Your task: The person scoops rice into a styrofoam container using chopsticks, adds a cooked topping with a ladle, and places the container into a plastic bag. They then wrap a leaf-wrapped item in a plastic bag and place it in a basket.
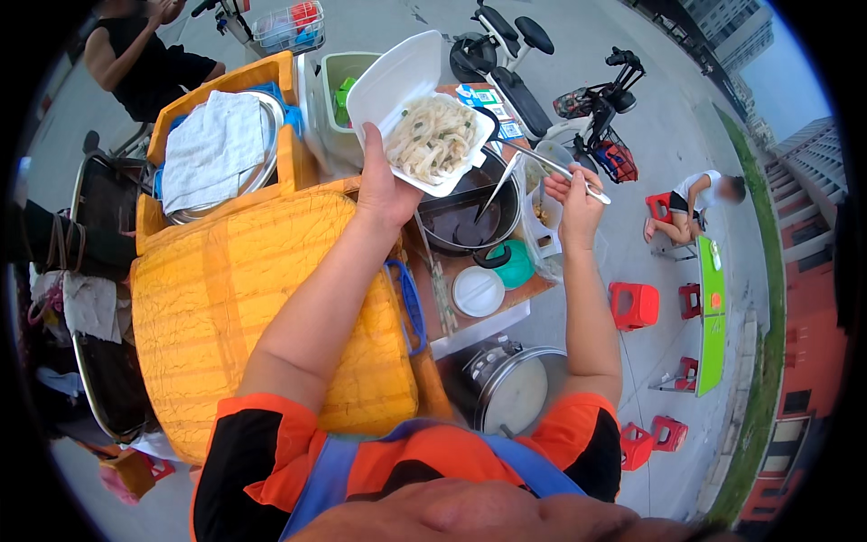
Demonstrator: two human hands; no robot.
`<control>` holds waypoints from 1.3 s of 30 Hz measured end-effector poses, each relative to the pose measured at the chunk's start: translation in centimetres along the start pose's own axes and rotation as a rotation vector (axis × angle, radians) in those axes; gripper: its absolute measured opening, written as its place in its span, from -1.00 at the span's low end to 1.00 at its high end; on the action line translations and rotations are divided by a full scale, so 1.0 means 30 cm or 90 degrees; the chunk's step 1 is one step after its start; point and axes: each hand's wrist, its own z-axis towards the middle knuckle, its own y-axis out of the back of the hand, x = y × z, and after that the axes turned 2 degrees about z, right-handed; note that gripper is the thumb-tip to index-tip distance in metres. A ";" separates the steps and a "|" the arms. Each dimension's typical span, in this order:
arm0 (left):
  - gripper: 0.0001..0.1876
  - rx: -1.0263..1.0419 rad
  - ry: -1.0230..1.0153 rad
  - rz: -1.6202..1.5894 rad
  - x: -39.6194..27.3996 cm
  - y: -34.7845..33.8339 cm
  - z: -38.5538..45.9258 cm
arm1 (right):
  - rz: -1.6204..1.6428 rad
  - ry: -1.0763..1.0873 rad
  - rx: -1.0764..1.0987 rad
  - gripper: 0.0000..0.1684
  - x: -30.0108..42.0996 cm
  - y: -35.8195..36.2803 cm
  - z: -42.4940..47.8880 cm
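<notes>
My left hand (387, 183) holds up a white foam takeaway box (399, 74) with its lid raised. Pale noodles (433, 137) flecked with green bits fill its base. In my right hand (577, 203) is the handle of a metal ladle (542, 159); its dark bowl is at the right edge of the box. Below the box stands a black pot (474, 227) of dark liquid, split by a divider, with another utensil standing in it. To the pot's right, a white container (545, 220) in a clear plastic bag has some food in it.
A large yellow padded cover (271, 305) lies at the left, beside a cloth-topped metal lid (271, 169) in a yellow box. A white-lidded tub (478, 291) and a green lid (516, 264) sit near the pot. A round steel vessel (518, 396) stands close below. Two people and scooters are farther off.
</notes>
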 end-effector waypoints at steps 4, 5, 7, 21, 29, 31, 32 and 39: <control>-0.17 0.001 -0.010 -0.001 -0.001 0.003 0.003 | -0.046 0.126 0.013 -0.75 0.231 -0.035 -0.047; -0.17 -0.001 -0.011 -0.002 -0.001 0.005 0.004 | -0.055 0.150 0.017 -0.75 0.269 -0.040 -0.057; -0.17 0.000 -0.014 0.000 0.000 0.008 0.004 | -0.043 0.161 0.021 -0.75 0.318 -0.049 -0.082; -0.18 -0.005 0.007 -0.042 -0.001 0.009 0.001 | -0.138 0.486 0.276 -0.82 0.362 -0.005 -0.305; -0.18 -0.028 0.005 -0.040 -0.009 0.024 -0.005 | -0.315 0.697 0.327 -0.82 0.377 0.003 -0.375; -0.15 -0.007 -0.003 -0.026 -0.004 0.028 0.007 | -0.234 0.616 0.240 -0.82 0.323 0.005 -0.362; -0.14 0.002 -0.008 -0.018 -0.002 0.031 0.010 | -0.192 0.575 0.197 -0.81 0.276 0.008 -0.346; -0.14 0.005 -0.015 0.011 0.001 -0.002 -0.001 | -0.189 0.107 0.123 -0.86 -0.260 0.013 -0.159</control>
